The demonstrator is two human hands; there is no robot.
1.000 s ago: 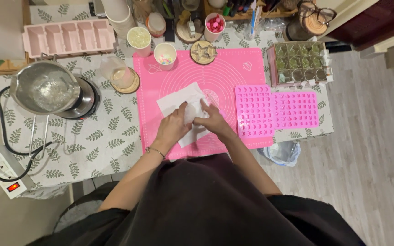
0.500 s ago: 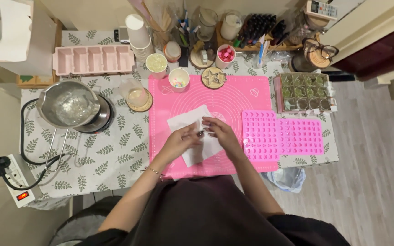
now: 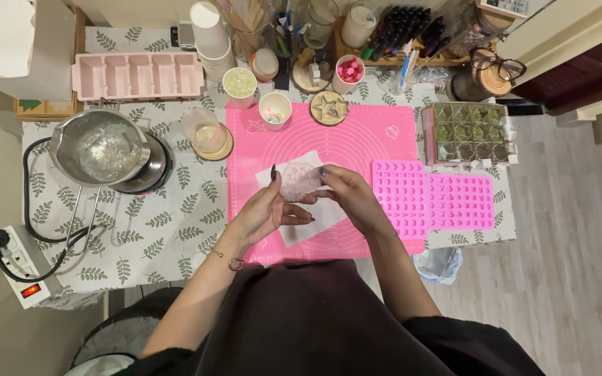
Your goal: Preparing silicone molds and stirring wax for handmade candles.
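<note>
pale round piece (image 3: 299, 180) held flat between left hand (image 3: 263, 212); right hand (image 3: 348, 195)

A grey-brown cardboard box (image 3: 33, 52) with white paper inside stands at the table's far-left corner.

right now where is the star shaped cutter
In the head view the star-shaped cutter sits on a round coaster at the far edge of the pink mat, between two small cups and beyond both hands.
</note>
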